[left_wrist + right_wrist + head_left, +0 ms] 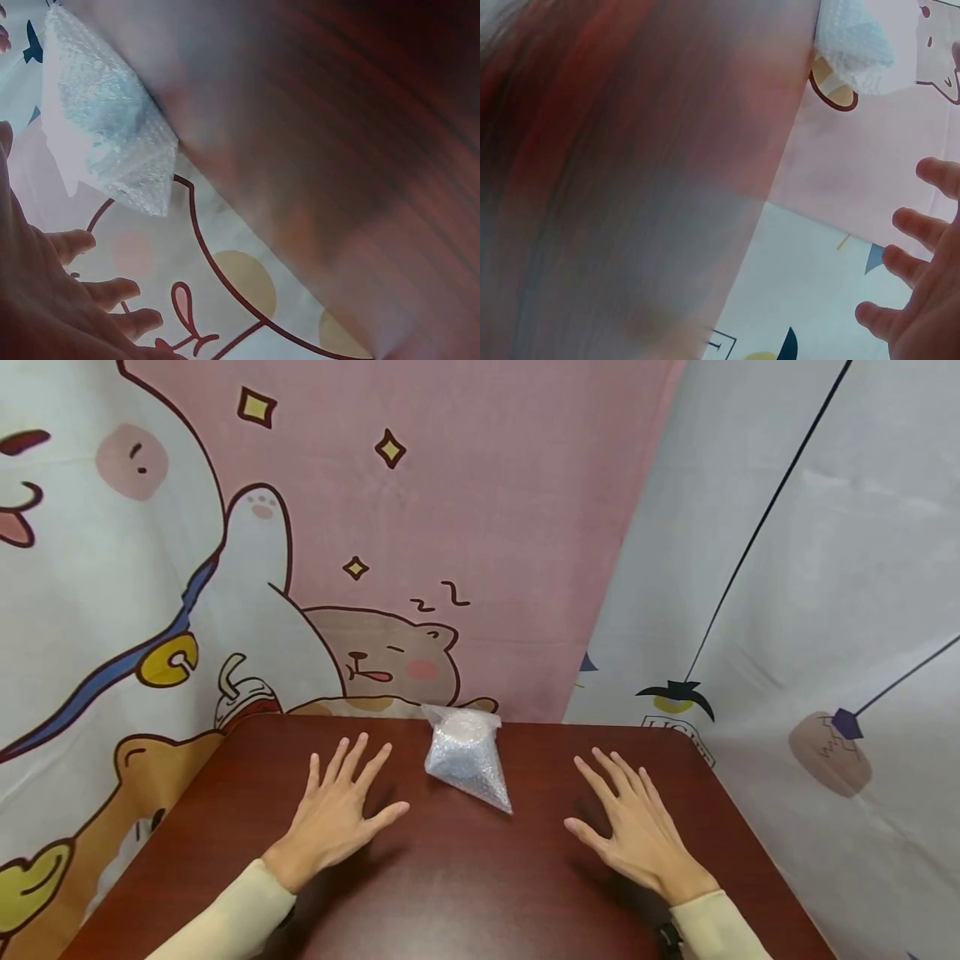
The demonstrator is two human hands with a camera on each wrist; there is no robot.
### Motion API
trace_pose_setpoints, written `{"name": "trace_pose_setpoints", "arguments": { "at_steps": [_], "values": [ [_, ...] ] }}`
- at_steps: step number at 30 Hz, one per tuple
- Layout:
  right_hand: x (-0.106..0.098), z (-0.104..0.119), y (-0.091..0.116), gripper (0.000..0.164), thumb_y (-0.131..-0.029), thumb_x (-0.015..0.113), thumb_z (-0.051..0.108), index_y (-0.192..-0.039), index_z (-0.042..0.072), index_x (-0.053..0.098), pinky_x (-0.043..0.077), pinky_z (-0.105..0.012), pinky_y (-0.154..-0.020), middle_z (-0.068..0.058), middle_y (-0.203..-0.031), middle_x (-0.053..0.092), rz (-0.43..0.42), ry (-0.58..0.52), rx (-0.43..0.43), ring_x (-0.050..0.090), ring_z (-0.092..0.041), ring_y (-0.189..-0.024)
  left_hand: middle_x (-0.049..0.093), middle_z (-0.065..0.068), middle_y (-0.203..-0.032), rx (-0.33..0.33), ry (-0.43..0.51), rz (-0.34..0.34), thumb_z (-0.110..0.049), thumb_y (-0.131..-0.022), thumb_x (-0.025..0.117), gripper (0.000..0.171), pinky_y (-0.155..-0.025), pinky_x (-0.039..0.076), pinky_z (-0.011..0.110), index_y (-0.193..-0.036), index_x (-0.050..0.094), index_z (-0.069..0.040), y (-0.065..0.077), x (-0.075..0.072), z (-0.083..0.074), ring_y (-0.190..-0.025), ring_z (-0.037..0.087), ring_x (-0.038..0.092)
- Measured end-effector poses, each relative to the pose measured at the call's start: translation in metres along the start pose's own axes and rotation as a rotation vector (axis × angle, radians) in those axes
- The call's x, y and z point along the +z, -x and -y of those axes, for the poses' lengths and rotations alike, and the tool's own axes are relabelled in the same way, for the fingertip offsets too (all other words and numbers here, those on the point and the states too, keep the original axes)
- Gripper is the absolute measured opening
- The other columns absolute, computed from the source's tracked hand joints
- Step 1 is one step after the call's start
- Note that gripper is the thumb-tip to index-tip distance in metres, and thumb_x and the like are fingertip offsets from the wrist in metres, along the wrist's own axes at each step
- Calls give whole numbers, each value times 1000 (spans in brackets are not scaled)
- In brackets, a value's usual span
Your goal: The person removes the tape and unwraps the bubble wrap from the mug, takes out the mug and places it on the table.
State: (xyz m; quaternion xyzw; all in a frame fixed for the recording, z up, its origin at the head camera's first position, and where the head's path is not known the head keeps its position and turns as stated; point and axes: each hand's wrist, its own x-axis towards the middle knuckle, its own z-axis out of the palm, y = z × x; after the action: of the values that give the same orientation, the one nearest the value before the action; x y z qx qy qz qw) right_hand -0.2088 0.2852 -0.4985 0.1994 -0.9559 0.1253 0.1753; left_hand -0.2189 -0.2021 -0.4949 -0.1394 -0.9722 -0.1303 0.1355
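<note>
A bubble-wrap bag [467, 758] stands near the back edge of the table, with something pale and rounded inside that the wrap blurs. My left hand [337, 810] is held over the table to the left of the bag, fingers spread and holding nothing. On the other side, my right hand [633, 827] has its fingers spread too, apart from the bag. The left wrist view shows the bubble-wrap bag [105, 112] beyond the left fingers [112, 289]. In the right wrist view, part of the bag [859, 45] shows at the top, above the right fingers [919, 225].
The dark red-brown table [465, 893] has its back edge close to a printed cloth [510, 527] with cartoon animals. A grey-white cloth [847, 610] hangs along the right side. Pale sleeves cover both forearms, and a dark band [669, 939] shows at the right wrist.
</note>
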Motion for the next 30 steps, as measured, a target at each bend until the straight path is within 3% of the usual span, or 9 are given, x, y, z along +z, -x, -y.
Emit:
{"name": "trace_pose_setpoints", "arguments": {
  "at_steps": [13,24,30],
  "values": [
    [8,15,-17,91,-106,74,68,-184,36,38,29,-76,-139,-8,-190,38,-7,-20,-21,36,-45,-176,29,15,-194,81,49,-31,-79,-106,64,96,-140,19,85,-183,40,-29,-29,13,-34,-182,45,26],
    [13,23,-30,91,-106,75,66,-184,35,38,30,-76,-140,-10,-189,40,-7,-43,-45,37,-45,-175,34,18,-192,121,77,-45,-75,-108,65,93,-142,19,82,-183,41,-25,-49,18,-49,-181,44,28],
    [15,31,-38,90,-106,76,63,-183,32,40,33,-76,-138,-12,-188,42,-11,-53,-64,38,-45,-175,38,20,-189,146,76,-62,-69,-110,67,88,-140,26,82,-180,45,-21,-61,23,-55,-178,46,33]
  ]
}}
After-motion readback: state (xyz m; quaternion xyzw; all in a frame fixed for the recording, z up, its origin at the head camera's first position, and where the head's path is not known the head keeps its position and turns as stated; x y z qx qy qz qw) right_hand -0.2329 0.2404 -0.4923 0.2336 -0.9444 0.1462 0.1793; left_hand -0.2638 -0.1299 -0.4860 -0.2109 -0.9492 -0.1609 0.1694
